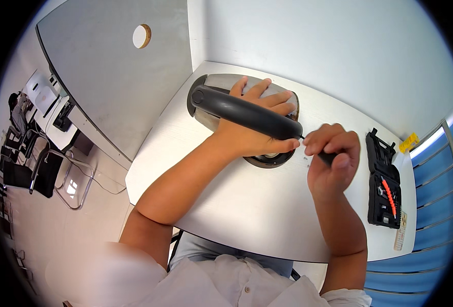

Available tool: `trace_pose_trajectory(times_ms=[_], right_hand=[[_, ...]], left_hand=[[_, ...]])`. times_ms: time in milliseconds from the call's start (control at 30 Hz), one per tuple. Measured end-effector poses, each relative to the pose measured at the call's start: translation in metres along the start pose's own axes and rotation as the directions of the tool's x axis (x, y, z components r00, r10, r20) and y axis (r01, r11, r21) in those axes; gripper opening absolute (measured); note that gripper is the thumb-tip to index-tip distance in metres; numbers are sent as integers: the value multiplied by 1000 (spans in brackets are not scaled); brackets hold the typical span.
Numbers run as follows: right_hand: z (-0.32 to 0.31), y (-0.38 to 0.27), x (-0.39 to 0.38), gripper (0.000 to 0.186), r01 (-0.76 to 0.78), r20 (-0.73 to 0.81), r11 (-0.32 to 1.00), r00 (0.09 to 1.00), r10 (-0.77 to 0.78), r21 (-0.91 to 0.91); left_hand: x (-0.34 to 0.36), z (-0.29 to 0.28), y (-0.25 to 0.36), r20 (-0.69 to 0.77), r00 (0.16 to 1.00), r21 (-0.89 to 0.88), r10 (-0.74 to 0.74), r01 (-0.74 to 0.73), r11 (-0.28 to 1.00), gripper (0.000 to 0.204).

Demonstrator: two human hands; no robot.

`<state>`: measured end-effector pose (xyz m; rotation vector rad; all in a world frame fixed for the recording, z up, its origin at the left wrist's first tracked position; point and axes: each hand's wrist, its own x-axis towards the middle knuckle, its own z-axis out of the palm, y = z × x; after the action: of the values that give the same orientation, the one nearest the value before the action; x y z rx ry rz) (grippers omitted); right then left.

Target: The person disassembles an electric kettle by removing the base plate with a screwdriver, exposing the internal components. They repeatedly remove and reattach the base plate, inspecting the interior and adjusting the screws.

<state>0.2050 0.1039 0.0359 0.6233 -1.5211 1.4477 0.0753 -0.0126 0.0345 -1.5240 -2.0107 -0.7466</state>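
Observation:
A grey and black appliance [217, 81] with a long curved black handle [242, 112] lies on the white table; it looks like an electric kettle on its side. My left hand [236, 135] reaches beneath the handle, its fingers spread flat over the grey body. The left thumb points toward the handle's right end. In my right hand [334, 153] is a screwdriver [329, 157] with a dark grip, closed in by the fingers. Its thin shaft meets the right end of the handle, where the tip is hidden. Small bits [307, 161] lie beside the appliance.
An opened black tool case [372, 204] with a red-orange tool [389, 197] lies at the table's right side. Near it are a ruler-like strip [401, 233] and a yellow item [408, 143]. A grey partition [109, 66] stands at the left, with chairs [45, 171] beyond.

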Motion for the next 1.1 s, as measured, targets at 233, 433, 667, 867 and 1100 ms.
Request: trace_pose_trajectory(times_ms=[233,433,667,867,1100], right_hand=[[0,-2,-1,30,-115,137,990,985,103,82],[-27,4,20,31,-258,375,927,915,145,272],[7,9,5,31,94,-63,995,994,-92,22],[15,3,-6,35,-72,-21,983,997,76,170],[-3,14,7,38,20,56,992,998,-27,128]], left_hand=[[-1,-1,-1,-4,999,46,34,-34,998,63],[-2,-2,-5,8,999,45,54,-54,998,67],[0,-3,-7,21,999,33,39,-40,999,66],[-4,0,-10,0,998,47,56,-56,997,67],[-2,-1,-7,22,999,27,45,-46,999,68]])
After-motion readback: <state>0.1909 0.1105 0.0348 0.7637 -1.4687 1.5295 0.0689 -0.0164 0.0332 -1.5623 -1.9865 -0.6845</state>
